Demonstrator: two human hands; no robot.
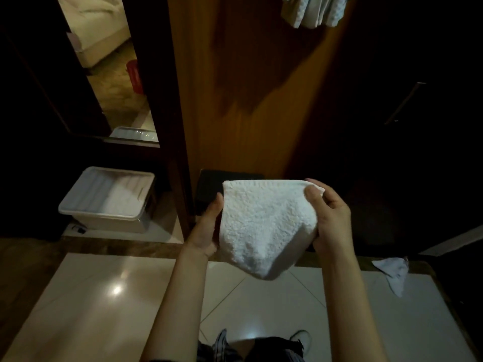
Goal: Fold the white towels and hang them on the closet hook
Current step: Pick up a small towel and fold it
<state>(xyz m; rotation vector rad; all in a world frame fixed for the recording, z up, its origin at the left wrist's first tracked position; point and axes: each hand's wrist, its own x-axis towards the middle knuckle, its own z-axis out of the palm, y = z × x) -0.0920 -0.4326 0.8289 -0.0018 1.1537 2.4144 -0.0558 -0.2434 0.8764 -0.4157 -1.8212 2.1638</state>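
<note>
White towel (264, 226), folded small, hangs in the air between both hands: left hand (209, 231) cups its side, right hand (330, 218) pinches the top corner. Beyond, more towels wait in a bin (108, 199), while folded ones (313, 10) already hang up high; hanging this 1 seems next.

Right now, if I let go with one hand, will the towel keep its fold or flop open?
Probably flops: the towel already sags in a rounded belly below both hands, so it seems limp, not stiff. It looks light, since the right hand holds a corner with just a thumb pinch. The looped terry surface likely grips well against the left hand, so slipping seems unlikely.
</note>
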